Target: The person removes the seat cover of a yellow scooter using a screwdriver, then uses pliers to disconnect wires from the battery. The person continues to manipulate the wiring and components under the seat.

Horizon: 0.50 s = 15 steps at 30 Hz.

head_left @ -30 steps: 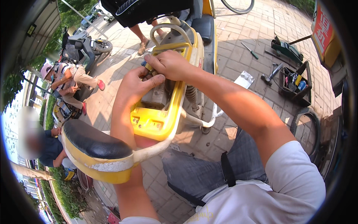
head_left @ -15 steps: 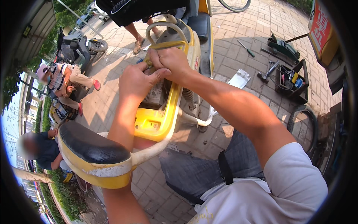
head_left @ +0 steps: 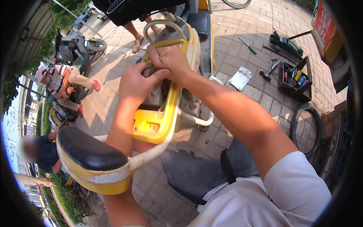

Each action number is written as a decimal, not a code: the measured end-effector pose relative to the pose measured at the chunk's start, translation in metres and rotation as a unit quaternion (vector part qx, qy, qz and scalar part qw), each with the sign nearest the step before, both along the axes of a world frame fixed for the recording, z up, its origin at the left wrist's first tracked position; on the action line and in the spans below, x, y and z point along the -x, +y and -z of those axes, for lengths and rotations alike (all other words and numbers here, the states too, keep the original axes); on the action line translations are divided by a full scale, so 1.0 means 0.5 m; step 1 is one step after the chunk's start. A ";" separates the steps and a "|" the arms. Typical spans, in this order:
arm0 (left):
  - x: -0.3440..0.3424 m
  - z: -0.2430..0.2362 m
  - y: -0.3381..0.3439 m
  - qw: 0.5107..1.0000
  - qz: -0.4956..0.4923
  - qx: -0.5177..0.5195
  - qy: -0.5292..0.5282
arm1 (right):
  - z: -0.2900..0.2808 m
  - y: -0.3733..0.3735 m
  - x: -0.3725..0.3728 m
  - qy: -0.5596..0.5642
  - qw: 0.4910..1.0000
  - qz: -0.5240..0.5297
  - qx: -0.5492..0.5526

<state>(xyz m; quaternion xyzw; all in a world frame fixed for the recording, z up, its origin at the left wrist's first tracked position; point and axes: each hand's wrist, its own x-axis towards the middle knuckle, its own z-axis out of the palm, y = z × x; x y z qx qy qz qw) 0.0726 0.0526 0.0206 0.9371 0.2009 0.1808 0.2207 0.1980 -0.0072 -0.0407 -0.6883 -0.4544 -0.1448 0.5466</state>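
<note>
Over the open seat compartment of a yellow electric scooter [head_left: 145, 126], my two hands meet, closed. My left hand [head_left: 138, 81] bends its fingers inward, its thumb touching the right hand. Fingers curled, my right hand [head_left: 170, 62] sits on the compartment's far part. Whatever they grip is hidden behind the fingers. Below them, inside the compartment, part of a grey box-shaped unit [head_left: 154, 99] shows. My left arm passes behind the black padded backrest [head_left: 90, 147], which is fixed to a white tube frame [head_left: 151, 155].
On the brick paving to the right lie a screwdriver [head_left: 247, 45], a metal plate [head_left: 241, 78], a hammer [head_left: 270, 70], an open toolbox [head_left: 296, 81] and a tyre [head_left: 305, 128]. Two people sit at the left. Another person's legs [head_left: 136, 34] stand beyond the scooter, near a parked motorbike [head_left: 73, 49].
The view has shifted slightly. Both hands stay together at the same part of the compartment, with hardly any change in their grip.
</note>
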 end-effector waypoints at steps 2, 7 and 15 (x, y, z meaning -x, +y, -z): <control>0.002 -0.004 -0.008 0.999 -0.021 0.036 -0.006 | 0.001 0.006 -0.004 0.018 1.000 0.008 -0.008; 0.005 0.004 0.006 0.997 -0.071 0.005 -0.037 | 0.012 0.009 -0.012 -0.090 0.993 0.044 0.062; 0.006 0.004 0.031 0.997 0.001 0.028 -0.067 | -0.007 0.008 -0.002 0.088 0.995 0.038 -0.035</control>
